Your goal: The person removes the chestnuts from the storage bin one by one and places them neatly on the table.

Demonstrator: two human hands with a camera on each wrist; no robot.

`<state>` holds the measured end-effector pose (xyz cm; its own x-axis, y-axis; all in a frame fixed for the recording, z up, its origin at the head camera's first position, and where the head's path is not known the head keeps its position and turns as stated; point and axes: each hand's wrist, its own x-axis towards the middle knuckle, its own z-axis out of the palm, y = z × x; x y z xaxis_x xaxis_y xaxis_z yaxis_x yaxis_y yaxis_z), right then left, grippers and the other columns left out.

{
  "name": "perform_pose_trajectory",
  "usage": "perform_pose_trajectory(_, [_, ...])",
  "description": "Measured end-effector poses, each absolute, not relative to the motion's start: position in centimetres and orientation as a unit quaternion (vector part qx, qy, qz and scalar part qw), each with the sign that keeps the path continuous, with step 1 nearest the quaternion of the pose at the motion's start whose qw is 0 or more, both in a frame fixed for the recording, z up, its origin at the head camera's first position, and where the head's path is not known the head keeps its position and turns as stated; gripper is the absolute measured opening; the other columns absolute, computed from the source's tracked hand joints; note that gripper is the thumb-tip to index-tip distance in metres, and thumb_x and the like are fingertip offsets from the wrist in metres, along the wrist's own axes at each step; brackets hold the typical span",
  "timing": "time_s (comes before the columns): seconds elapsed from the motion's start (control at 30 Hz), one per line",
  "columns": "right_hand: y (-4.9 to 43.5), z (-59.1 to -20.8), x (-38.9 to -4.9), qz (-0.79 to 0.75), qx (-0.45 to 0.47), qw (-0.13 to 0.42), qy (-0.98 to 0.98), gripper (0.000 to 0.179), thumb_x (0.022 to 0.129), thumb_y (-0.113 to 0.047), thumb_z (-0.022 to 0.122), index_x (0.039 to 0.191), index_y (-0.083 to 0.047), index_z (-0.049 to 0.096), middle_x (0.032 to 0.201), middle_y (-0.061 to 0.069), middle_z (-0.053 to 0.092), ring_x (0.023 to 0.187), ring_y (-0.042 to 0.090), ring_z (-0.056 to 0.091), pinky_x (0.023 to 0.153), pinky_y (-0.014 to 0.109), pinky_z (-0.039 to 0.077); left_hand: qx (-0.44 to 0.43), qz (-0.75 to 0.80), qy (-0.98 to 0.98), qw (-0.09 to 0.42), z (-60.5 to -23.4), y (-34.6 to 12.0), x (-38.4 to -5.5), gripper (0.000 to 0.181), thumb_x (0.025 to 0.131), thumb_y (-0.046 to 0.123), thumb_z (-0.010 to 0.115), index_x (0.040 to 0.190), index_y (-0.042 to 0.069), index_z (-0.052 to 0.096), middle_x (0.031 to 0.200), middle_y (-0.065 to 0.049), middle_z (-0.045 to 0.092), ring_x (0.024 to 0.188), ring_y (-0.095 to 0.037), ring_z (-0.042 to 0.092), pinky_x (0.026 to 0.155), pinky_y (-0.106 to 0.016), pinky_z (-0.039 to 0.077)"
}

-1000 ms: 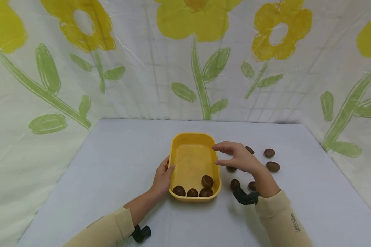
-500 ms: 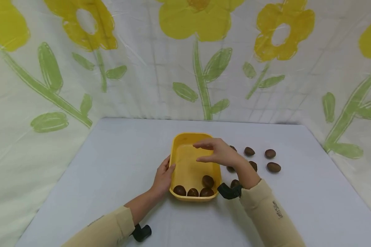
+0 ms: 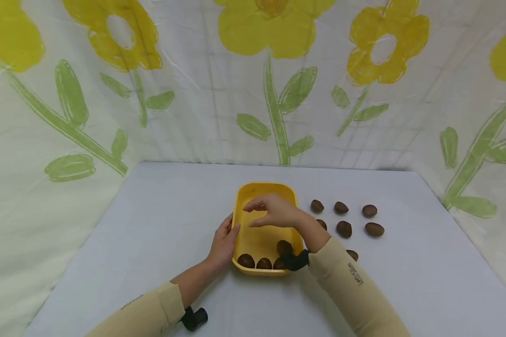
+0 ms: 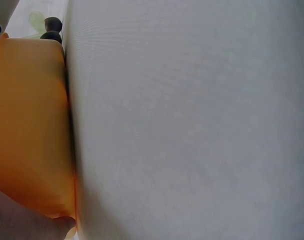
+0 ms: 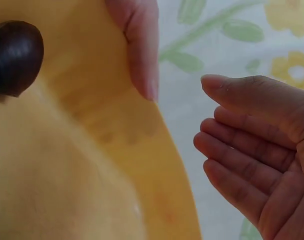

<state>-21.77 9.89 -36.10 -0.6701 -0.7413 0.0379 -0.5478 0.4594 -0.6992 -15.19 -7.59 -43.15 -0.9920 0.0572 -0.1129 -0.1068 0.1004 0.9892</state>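
My left hand (image 3: 223, 241) grips the left side of a yellow plastic tray (image 3: 249, 239), thumb over the rim. In the left wrist view a finger (image 4: 27, 220) lies along the tray's outer wall (image 4: 27, 110). Over the tray hovers my right hand (image 3: 275, 213), with thumb and fingers apart and nothing between them. The right wrist view shows this empty right hand (image 5: 262, 135) from the palm side. Several brown chestnuts (image 3: 246, 261) lie at the tray's near end, one partly hidden behind the black wrist camera. A glossy chestnut (image 5: 17, 57) appears close up in the right wrist view.
To the right of the tray, several loose chestnuts (image 3: 344, 229) are spread on the white tabletop (image 3: 173, 201); my right forearm hides part of that area. Behind the table hangs a white curtain (image 3: 194, 93) painted with yellow flowers.
My right hand has moved left, from the tray's right rim to above its middle, fingers still apart. More chestnuts on the table are uncovered. The left hand and tray stay in place.
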Motion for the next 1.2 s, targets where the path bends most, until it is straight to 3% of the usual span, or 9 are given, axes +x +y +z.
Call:
perform_pose_trajectory(0.57, [7.5, -37.9, -21.9, -0.291, -0.407, 0.193, 0.844, 0.029, 0.08, -0.015, 0.073, 0.107, -0.006, 0.069, 0.104, 0.005, 0.069, 0.099, 0.019, 0.063, 0.091, 0.033, 0.051, -0.03, 0.665, 0.743, 0.065, -43.3, -7.6, -15.2, 0.049, 0.101, 0.02, 0.038, 0.147, 0.006, 0.025, 0.149, -0.013, 0.035, 0.135, -0.027, 0.037, 0.108, -0.044, 0.035])
perform_pose_trajectory(0.9, [6.8, -38.8, -21.8, -0.27, -0.426, 0.297, 0.811, 0.029, 0.074, -0.015, 0.078, 0.099, -0.004, 0.072, 0.094, 0.003, 0.072, 0.086, 0.006, 0.064, 0.082, 0.016, 0.051, -0.003, 0.67, 0.741, 0.045, -43.6, -7.6, -15.3, 0.048, 0.1, 0.014, 0.037, 0.145, 0.001, 0.027, 0.147, -0.018, 0.036, 0.13, -0.031, 0.042, 0.105, -0.045, 0.038])
perform_pose_trajectory(1.2, [6.1, -39.5, -21.6, -0.263, -0.449, 0.408, 0.75, 0.031, 0.073, -0.008, 0.078, 0.102, -0.004, 0.071, 0.093, 0.002, 0.072, 0.081, 0.0, 0.063, 0.077, 0.015, 0.053, 0.001, 0.682, 0.73, 0.044, -43.6, -7.6, -15.4, 0.047, 0.1, 0.012, 0.037, 0.145, 0.0, 0.028, 0.147, -0.019, 0.035, 0.134, -0.031, 0.037, 0.11, -0.048, 0.031])
